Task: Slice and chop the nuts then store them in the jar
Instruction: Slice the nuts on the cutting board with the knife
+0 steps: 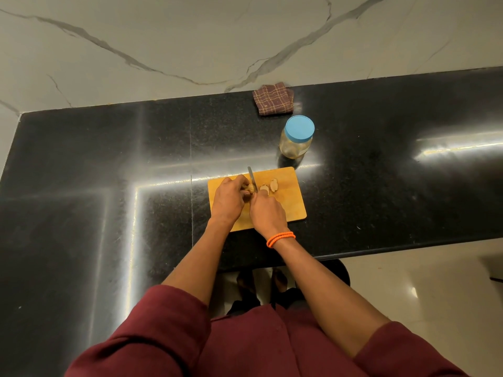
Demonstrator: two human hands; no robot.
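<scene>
We're right on the nut (247, 192), sitting on the left half of the board (288, 208), mostly hidden under our left hand (230, 198). That hand curls over it, fingertips bunched round the nut and pinning it to the wood. The knife (252, 178) stands across the nut, blade pointing away from us, its tip reaching just past the board's far edge. Our right hand (268, 213) is closed tight round the handle, which the fist hides completely. Two hands almost touching there, knuckle to knuckle!

Just right of the blade, cut pieces (269, 185) lie on the board, pale faces showing, a couple close together; how many exactly we can't tell.

Beyond the board's far right corner stands the jar (296, 141), upright, clear, its blue lid (299, 128) on. It looks to hold something pale low down, though we can't make out what. Further back, near the wall, a folded checked cloth (273, 98) lies flat.

All of it sits on the black counter (109, 172), glossy with streaks of reflected light. An orange band (280, 238) circles our right wrist, and maroon sleeves (152, 330) are pushed up past both elbows.
</scene>
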